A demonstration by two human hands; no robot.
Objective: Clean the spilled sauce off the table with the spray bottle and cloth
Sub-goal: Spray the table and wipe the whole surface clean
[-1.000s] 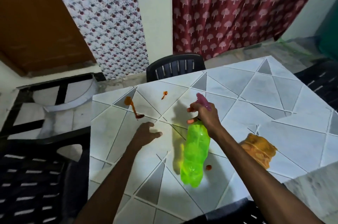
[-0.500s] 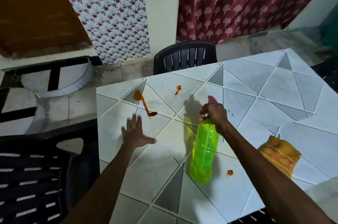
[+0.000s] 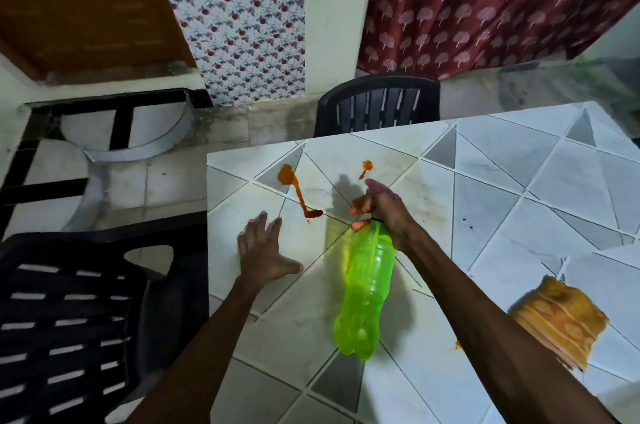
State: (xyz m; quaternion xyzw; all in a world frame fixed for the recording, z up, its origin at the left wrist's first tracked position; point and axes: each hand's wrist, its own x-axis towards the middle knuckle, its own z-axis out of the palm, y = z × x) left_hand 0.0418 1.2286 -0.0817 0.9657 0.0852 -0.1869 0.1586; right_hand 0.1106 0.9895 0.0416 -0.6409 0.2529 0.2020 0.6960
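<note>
step: spraying | right hand (image 3: 384, 212) grips green plastic spray bottle (image 3: 367, 299), nozzle toward orange sauce streak (image 3: 298, 196) near far-left corner of tiled table (image 3: 519, 181) | left hand (image 3: 266, 254) flat, fingers spread | next: likely fetch folded orange cloth (image 3: 561, 323), near-right edge

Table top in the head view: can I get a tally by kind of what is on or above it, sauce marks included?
3 sauce marks: long streak, small splat, spot beside the cloth
1 spray bottle
1 cloth
2 hands: left hand, right hand
Total: 7
</note>
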